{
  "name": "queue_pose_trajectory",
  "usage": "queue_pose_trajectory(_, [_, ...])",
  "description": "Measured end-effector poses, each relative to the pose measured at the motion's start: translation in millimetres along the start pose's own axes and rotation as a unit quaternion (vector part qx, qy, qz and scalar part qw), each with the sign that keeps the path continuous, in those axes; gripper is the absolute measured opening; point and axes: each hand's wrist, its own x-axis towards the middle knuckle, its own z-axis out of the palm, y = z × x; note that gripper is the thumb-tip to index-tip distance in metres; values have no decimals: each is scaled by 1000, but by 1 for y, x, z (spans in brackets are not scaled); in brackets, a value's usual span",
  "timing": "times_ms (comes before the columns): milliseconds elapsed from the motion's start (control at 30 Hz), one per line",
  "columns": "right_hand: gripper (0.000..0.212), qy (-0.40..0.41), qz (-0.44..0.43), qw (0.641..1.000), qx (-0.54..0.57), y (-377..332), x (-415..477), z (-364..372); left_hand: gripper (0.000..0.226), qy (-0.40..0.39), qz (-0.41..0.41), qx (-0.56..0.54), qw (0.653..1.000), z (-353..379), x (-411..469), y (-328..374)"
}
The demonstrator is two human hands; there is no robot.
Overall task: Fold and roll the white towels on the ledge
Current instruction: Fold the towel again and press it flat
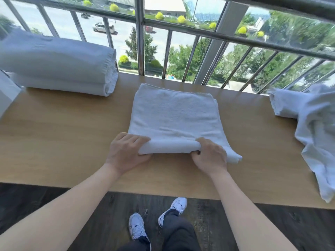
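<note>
— What is showing closest to the camera?
— Two white sneakers (136, 227) are standing on the dark plank floor (36, 205), the right one ahead of the left. Two bare forearms are reaching forward over the near edge of the wooden surface (63, 133).
— What are the hands doing?
— The left grip (125, 151) is curling round the left end of the towel's rolled near edge, with its fingers over the top and its thumb underneath. The right grip (210, 156) is clamping on the same roll further right, its fingers hooking over it and its thumb tucking in at the front. Both are closing on cloth.
— Where is the towel lying?
— The white towel (174, 113) is lying folded in the middle of the surface. Its near end is rolled up under the two hands and the rest is stretching flat toward the railing. A bit of the roll is sticking out to the right of the right grip.
— Is anything sitting beside it?
— At the far left, rolled towels (54, 64) are sitting stacked one on another. At the right, a loose heap of white towels (315, 127) is spilling over the near edge.
— And beyond?
— A metal railing (139, 42) is running along the far edge, with trees, a road and a pale car (103, 28) showing through the bars.
</note>
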Motion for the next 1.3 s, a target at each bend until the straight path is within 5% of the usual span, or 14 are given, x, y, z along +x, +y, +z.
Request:
queue_pose_trajectory(133, [17, 48, 4, 999, -7, -3, 31, -26, 59, 37, -65, -98, 992, -7, 12, -21])
queue_pose_trajectory(333, [26, 44, -26, 999, 17, -4, 91, -51, 64, -5, -301, -288, 909, 2, 57, -38])
queue_pose_trajectory(533, [25, 46, -73, 995, 40, 1, 159, -63, 67, 6, -385, -358, 851, 32, 121, -53])
queue_pose_trajectory(733, [21, 41, -105, 994, 17, 7, 234, -51, 49, -22, -417, -314, 852, 52, 186, -76])
queue_pose_trajectory(833, [23, 10, -110, 994, -25, 6, 278, -36, 75, -57, -454, -277, 845, 65, 211, -89])
queue_pose_trajectory(1000, [16, -59, -60, 993, -80, 2, 309, 12, 88, -137, -482, -180, 846, 95, 229, -106])
queue_pose_trajectory(1300, [25, -31, -27, 998, -40, 15, 308, 51, 110, -101, -490, 13, 866, 124, 232, -110])
